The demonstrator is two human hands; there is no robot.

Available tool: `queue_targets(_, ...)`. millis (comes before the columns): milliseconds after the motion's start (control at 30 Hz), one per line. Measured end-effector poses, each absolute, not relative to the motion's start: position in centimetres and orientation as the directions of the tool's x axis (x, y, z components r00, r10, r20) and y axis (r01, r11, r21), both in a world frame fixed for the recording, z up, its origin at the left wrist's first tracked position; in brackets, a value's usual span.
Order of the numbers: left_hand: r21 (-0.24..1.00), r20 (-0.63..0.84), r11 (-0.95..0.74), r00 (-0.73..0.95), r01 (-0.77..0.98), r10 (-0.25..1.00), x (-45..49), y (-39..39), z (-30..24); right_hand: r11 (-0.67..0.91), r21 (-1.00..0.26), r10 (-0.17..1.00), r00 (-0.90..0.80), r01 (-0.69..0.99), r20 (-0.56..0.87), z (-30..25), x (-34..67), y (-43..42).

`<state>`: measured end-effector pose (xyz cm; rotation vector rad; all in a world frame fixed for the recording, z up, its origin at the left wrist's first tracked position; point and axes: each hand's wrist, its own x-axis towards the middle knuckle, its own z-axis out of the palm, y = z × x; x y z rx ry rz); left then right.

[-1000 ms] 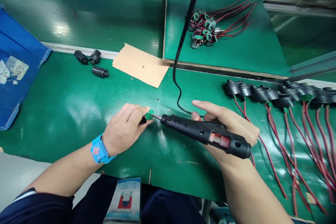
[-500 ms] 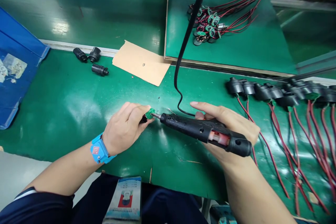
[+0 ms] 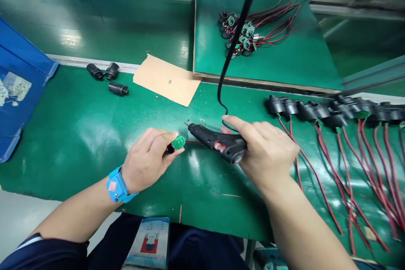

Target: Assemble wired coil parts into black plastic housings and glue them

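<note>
My left hand [image 3: 147, 158], with a blue wrist strap [image 3: 116, 185], is closed on a small black part topped by a round green circuit board [image 3: 179, 141]; red wire runs from it to the right. My right hand [image 3: 264, 152] grips a black glue gun [image 3: 218, 141]. Its nozzle points left and away, a short way above and to the right of the board, not touching it. The gun's black cord [image 3: 236, 38] rises up out of view.
A row of black parts with red wires [image 3: 319, 112] lies at the right. More wired parts [image 3: 242, 36] are piled on a raised green board. A cardboard piece [image 3: 166, 79], three black cylinders [image 3: 109, 78] and a blue bin [image 3: 19, 84] sit to the left.
My right hand has turned the glue gun and drawn its nozzle up and away from the green board, which it touched before. My left hand has kept its hold.
</note>
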<state>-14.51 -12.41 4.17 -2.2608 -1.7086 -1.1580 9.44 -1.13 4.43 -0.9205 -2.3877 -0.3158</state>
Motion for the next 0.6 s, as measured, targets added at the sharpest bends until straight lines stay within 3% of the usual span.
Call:
queue_targets(133, 0.377, 0.598, -0.371, 0.083, 0.849, 0.797, -14.5, -12.3, 4.0, 0.745, -0.111, 0.643, -0.665, 0.657, 0.379, 3.9, 6.7, 1.3)
queue_targets(267, 0.369, 0.604, -0.372, 0.084, 0.852, 0.792, -14.7, -12.2, 3.6, 0.727, -0.118, 0.684, -0.701, 0.676, 0.201, 2.8, 3.5, 4.4)
queue_targets(433, 0.384, 0.609, -0.378, 0.077, 0.842, 0.79, -14.8, -12.2, 3.6, 0.755, -0.151, 0.656, -0.736, 0.639, 0.165, 2.1, 2.6, 5.3)
queue_targets(500, 0.408, 0.608, -0.381, 0.064, 0.83, 0.791, -14.8, -12.3, 3.7, 0.755, -0.321, 0.647, -0.729, 0.572, 0.223, 2.7, 3.3, 3.7)
queue_targets(600, 0.466, 0.597, -0.397, 0.05, 0.791, 0.801, -14.5, -12.4, 3.6, 0.56, -0.766, 0.636, -0.757, 0.317, 0.151, 4.2, 4.6, 0.0)
